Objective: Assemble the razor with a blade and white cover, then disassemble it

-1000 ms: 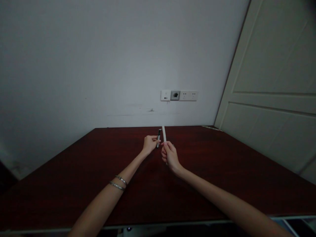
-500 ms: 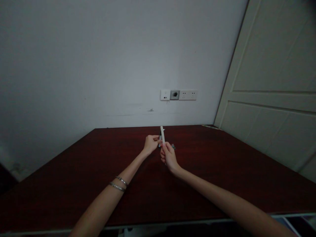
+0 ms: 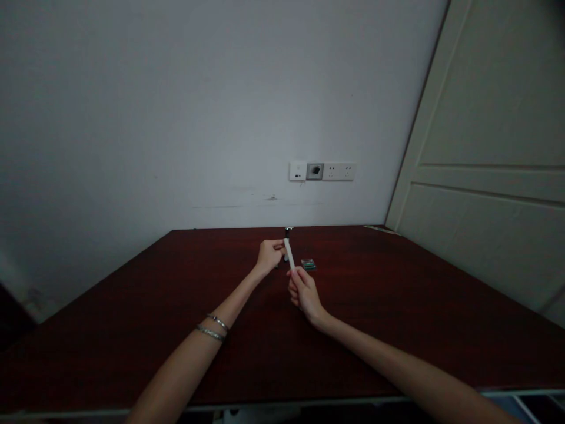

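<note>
My left hand (image 3: pixel 269 254) is closed, with its fingertips pinching an upright slim tool (image 3: pixel 287 234). The tool has a dark neck and a shiny crosswise top, like a razor; its lower part is mostly hidden. My right hand (image 3: pixel 306 294) grips the near end of a white stick (image 3: pixel 289 254), too plain to name. The stick slants up and away, its far end against or just in front of the tool; I cannot tell if they touch. A small flat green-and-clear packet (image 3: pixel 308 264) lies just right of the stick.
The dark red tabletop (image 3: pixel 212 365) runs back to a grey-white wall (image 3: pixel 185 118). Sockets (image 3: pixel 339 171) are set in the wall beyond the hands. A pale panelled door (image 3: pixel 485 135) stands at the right. A thin strip (image 3: pixel 382 230) lies at the back right corner.
My right hand has drawn back toward me with the white stick, which has dropped lower and uncovered the tool's shiny top and the green packet. My left hand is nearly still.
</note>
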Tool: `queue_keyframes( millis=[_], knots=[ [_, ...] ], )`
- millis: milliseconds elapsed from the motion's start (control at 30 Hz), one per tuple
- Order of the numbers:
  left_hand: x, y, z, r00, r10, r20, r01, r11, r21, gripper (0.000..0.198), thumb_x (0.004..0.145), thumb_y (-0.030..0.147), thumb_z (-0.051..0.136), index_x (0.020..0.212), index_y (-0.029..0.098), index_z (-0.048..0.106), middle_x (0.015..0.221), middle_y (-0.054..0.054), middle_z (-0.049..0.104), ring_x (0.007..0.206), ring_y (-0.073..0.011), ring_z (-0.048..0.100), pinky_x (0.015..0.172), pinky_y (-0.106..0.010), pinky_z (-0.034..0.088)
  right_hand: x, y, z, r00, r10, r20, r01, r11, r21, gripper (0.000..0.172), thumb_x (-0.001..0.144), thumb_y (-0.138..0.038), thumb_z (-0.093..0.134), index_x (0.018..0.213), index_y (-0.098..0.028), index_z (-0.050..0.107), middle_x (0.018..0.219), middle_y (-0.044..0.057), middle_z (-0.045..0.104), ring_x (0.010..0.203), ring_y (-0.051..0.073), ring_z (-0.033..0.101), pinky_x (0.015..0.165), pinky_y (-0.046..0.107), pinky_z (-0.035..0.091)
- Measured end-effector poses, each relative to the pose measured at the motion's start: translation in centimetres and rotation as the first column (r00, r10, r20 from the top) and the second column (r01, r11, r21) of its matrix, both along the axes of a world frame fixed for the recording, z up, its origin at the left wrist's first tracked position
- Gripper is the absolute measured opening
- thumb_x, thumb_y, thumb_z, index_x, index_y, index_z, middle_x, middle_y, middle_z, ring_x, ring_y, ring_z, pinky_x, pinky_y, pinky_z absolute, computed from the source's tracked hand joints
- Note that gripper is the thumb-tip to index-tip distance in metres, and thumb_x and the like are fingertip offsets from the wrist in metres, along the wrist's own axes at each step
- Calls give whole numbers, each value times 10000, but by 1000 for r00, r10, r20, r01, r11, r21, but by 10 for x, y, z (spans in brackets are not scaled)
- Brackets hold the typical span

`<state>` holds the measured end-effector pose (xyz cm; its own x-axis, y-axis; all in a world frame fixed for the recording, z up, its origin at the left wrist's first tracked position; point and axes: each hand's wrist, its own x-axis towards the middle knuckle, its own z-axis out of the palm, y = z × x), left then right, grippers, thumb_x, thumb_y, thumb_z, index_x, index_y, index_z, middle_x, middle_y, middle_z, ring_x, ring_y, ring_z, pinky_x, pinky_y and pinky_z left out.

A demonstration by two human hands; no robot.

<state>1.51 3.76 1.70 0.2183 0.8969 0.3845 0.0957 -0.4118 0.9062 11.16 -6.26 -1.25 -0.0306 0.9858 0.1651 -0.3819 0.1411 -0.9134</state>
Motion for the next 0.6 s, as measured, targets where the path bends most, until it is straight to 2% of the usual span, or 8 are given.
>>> queue_keyframes(
  millis=[100, 167, 367, 533, 600],
  knots=[
    [-1, -1, 0, 1000, -21, -21, 21, 1000, 22, 235, 628, 126, 610, 836, 95, 715, 707, -53, 695, 617, -149, 610, 560, -217, 457, 1, 4, 13, 997, -59, -56, 64, 994, 89, 353, 714, -531, 578, 757, -216, 425, 494, -113, 278, 357, 19, 186, 318, 129, 117],
    [-1, -2, 1, 999, -22, -37, 23, 999, 41, 237, 622, 130, 618, 836, 96, 716, 733, -57, 702, 646, -155, 619, 579, -222, 463, 1, 9, 19, 994, -89, -70, 96, 990, 102, 360, 708, -532, 583, 745, -216, 414, 492, -114, 280, 353, 18, 180, 318, 129, 111],
    [-2, -3, 2, 999, 4, -52, -2, 999, 42, 276, 604, 117, 623, 863, 102, 716, 756, -61, 708, 662, -161, 630, 598, -230, 471, 1, 8, 10, 997, -62, -54, 65, 997, 49, 369, 696, -545, 587, 765, -222, 421, 478, -122, 264, 352, 22, 174, 312, 122, 109],
    [-3, -3, 3, 999, -40, 5, 39, 998, 41, 257, 592, 112, 633, 834, 92, 719, 731, -57, 705, 649, -159, 627, 572, -220, 463, 1, 7, 20, 995, -75, -66, 81, 993, 84, 383, 687, -555, 589, 748, -219, 415, 474, -121, 260, 352, 22, 168, 316, 126, 104],
    [-4, -3, 4, 999, -37, 22, 36, 999, 38, 256, 590, 127, 645, 833, 91, 718, 720, -56, 704, 631, -158, 624, 558, -221, 464, -1, 7, 16, 994, -91, -68, 97, 992, 85, 379, 695, -559, 578, 750, -221, 414, 475, -121, 253, 354, 26, 167, 318, 128, 106]
  ],
)
